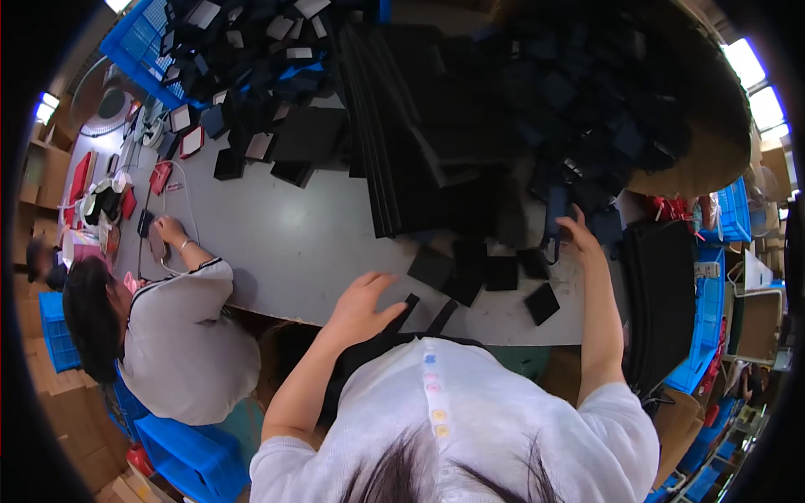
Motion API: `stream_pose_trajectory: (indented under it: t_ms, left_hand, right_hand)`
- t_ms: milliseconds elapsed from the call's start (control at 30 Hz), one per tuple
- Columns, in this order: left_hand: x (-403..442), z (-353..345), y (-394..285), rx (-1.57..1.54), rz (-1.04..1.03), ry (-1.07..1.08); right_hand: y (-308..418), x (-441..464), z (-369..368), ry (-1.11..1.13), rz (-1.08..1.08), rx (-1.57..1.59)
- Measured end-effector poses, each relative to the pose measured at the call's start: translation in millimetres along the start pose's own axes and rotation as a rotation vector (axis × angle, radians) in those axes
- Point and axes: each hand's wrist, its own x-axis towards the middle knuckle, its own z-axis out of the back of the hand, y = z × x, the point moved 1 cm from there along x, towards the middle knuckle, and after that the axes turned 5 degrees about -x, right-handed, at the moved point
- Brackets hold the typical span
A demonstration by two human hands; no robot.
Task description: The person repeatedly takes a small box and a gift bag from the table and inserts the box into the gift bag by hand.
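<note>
My right hand is at the edge of the pile on the right, its fingers closed on a small dark-blue box with a thin dark loop hanging below it. My left hand hovers over the front edge of the table, fingers apart and nothing in it. Close to it lie dark strips at the table edge. Between the hands several flat black squares are scattered on the grey table.
Tall stacked black sheets stand mid-table. Behind them are heaps of small dark boxes and a blue crate. A co-worker sits at left, a hand on a small dark item. Black panels lean at right.
</note>
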Motion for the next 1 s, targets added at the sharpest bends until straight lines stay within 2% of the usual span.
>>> stream_pose_trajectory:
  t_ms: [33, 100, 133, 167, 200, 233, 267, 300, 333, 367, 400, 467, 500, 533, 567, 600, 633, 700, 733, 800, 867, 933, 967, 1000]
  left_hand:
    - [5.4, -8.2, -8.1, -0.059, -0.022, 0.039]
    - [20.1, -36.8, -18.0, -0.193, -0.082, 0.073]
    - [30.1, -53.3, -22.4, -0.221, -0.154, 0.012]
    - [38.3, -70.2, -27.3, -0.251, -0.225, -0.042]
    - [46.7, -82.8, -32.5, -0.328, -0.202, -0.085]
    - [53.3, -86.7, -42.6, -0.653, -0.161, -0.144]
    - [55.9, -85.9, -52.3, -0.976, -0.114, -0.200]
    - [56.0, -81.9, -59.9, -0.978, -0.114, -0.194]
    - [54.8, -75.6, -66.3, -1.037, -0.178, -0.315]
    - [53.0, -70.8, -67.5, -1.093, -0.239, -0.440]
    - [51.3, -66.6, -61.0, -1.089, -0.233, -0.444]
    - [49.1, -51.0, -38.4, -0.590, -0.308, -0.524]
    - [49.9, -41.8, -26.7, -0.525, -0.319, -0.567]
    - [46.5, -26.0, -26.4, -0.341, -0.343, -0.638]
    - [44.8, -15.0, -19.1, -0.216, -0.354, -0.656]
    - [41.4, -7.2, -12.3, -0.094, -0.358, -0.670]
    - [35.4, -2.2, -8.6, -0.098, -0.338, -0.680]
    - [27.7, 1.6, -8.2, 0.083, -0.323, -0.535]
    - [23.6, -3.0, -9.3, 0.076, -0.315, -0.530]
    - [17.6, -5.8, -10.0, 0.027, -0.281, -0.425]
    - [16.6, -0.6, -2.5, 0.024, -0.229, -0.459]
    - [13.3, 2.5, 2.6, -0.157, -0.302, -0.555]
    - [11.9, 4.9, 3.4, -0.251, -0.348, -0.547]
    - [14.2, 6.5, 6.5, -0.248, -0.349, -0.563]
  right_hand:
    - [11.6, -38.1, -14.3, 0.018, 0.072, 0.478]
    - [-12.6, -61.8, -42.6, 0.408, 0.066, 0.949]
    - [8.1, -98.7, -80.7, 0.438, 0.062, 1.090]
    - [1.8, -112.4, -110.2, 0.568, 0.094, 1.172]
    - [11.3, -133.4, -140.8, 0.600, 0.018, 1.313]
    - [10.4, -144.5, -166.2, 0.602, 0.040, 1.281]
    - [-7.3, -146.4, -178.9, 0.767, 0.065, 1.266]
    - [5.8, -162.8, -194.8, 0.758, 0.059, 1.254]
    - [4.3, -159.4, -203.8, 0.904, 0.118, 1.311]
    - [4.8, -156.8, -207.6, 0.928, 0.174, 1.244]
    - [13.0, -157.4, -211.6, 0.955, 0.227, 1.176]
    - [23.3, -153.4, -214.0, 0.895, 0.184, 1.103]
    - [30.4, -150.2, -212.5, 0.830, 0.144, 1.025]
    - [48.0, -148.8, -204.4, 0.801, 0.199, 1.100]
    - [50.2, -138.3, -189.8, 0.506, 0.082, 0.857]
    - [60.0, -141.8, -184.1, 0.208, 0.415, 0.400]
    - [76.3, -152.7, -185.0, 0.159, 0.618, 0.148]
    - [117.8, -177.3, -198.1, 0.118, 0.938, -0.339]
    - [134.9, -191.5, -216.6, 0.046, 1.056, -0.423]
    - [135.5, -173.5, -247.8, 0.040, 1.281, -0.506]
    - [143.5, -175.3, -248.8, -0.236, 1.427, -0.207]
    - [141.8, -154.2, -249.6, -0.265, 1.231, 0.057]
    - [139.3, -149.5, -247.8, -0.039, 0.850, 0.068]
    - [121.2, -125.3, -258.4, 0.253, 0.692, 0.214]
